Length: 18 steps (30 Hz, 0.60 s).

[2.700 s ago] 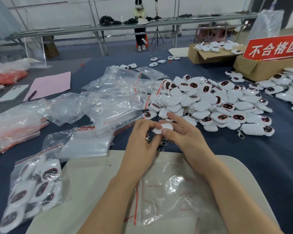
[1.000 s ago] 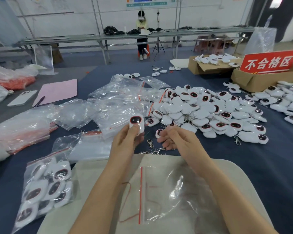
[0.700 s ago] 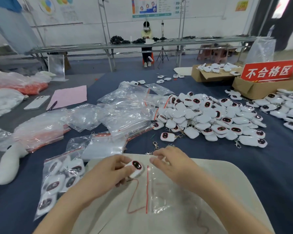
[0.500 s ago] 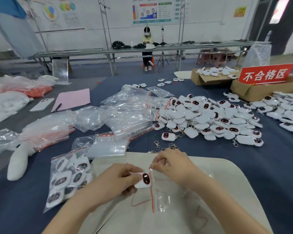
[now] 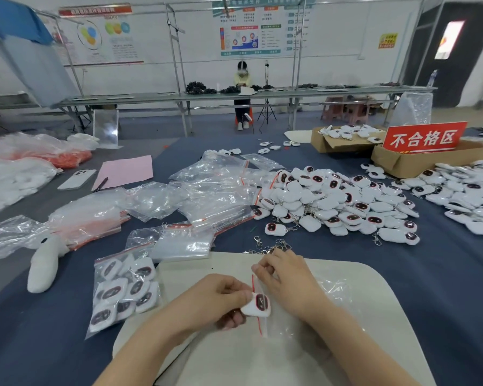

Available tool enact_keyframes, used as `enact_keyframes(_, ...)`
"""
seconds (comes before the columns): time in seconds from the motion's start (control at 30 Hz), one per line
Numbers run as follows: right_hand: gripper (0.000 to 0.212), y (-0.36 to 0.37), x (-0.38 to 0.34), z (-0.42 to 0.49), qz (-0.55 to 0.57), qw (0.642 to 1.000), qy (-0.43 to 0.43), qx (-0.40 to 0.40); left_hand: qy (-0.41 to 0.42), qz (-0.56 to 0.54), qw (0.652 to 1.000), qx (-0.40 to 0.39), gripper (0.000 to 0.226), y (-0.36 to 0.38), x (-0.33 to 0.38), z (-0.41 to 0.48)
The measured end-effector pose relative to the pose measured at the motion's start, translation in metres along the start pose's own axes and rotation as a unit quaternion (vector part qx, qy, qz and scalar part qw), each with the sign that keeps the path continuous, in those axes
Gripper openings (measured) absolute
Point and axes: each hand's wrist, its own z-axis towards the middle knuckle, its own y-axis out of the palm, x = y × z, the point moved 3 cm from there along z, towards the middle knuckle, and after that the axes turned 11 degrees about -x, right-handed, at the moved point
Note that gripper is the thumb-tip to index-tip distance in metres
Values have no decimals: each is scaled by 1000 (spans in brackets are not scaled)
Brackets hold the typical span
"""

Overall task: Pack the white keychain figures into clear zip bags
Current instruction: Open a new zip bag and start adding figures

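The likeliest slip here is at the bag's mouth. The left hand (image 5: 215, 299) pinches a white keychain figure (image 5: 257, 304) between thumb and fingers and has it right at the red zip line of a clear bag (image 5: 304, 310) lying on the pale board (image 5: 374, 316). The right hand (image 5: 285, 277) is closed on the upper end of that mouth, holding it up. If the opening is not spread wide enough, the figure may catch on the zip strip or slide over the top of the plastic instead of into it. The thin film could also fold under the push. Whether a chain and clasp hang from this figure cannot be seen; if so, they could snag on the edge.

The figure sits at the left fingertips, touching the bag's mouth, just below and beside the right hand. The heap of unpacked figures (image 5: 335, 201) lies well apart, farther out on the blue desk (image 5: 444, 274), and a filled bag (image 5: 123, 288) rests to the left of the board.
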Motion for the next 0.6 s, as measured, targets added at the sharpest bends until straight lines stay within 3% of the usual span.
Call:
enact_keyframes(0.23, 31, -3, -2, 3, 33, 999, 24, -2, 24, 3, 999, -22, 28, 23, 4, 6)
enact_keyframes(0.43, 38, -6, -3, 4, 79, 996, 35, 22, 112, 150, 979, 82, 14, 32, -2, 12)
enact_keyframes(0.6, 33, -10, 0, 0, 183, 982, 43, 11, 125, 139, 979, 87, 15, 40, -3, 16)
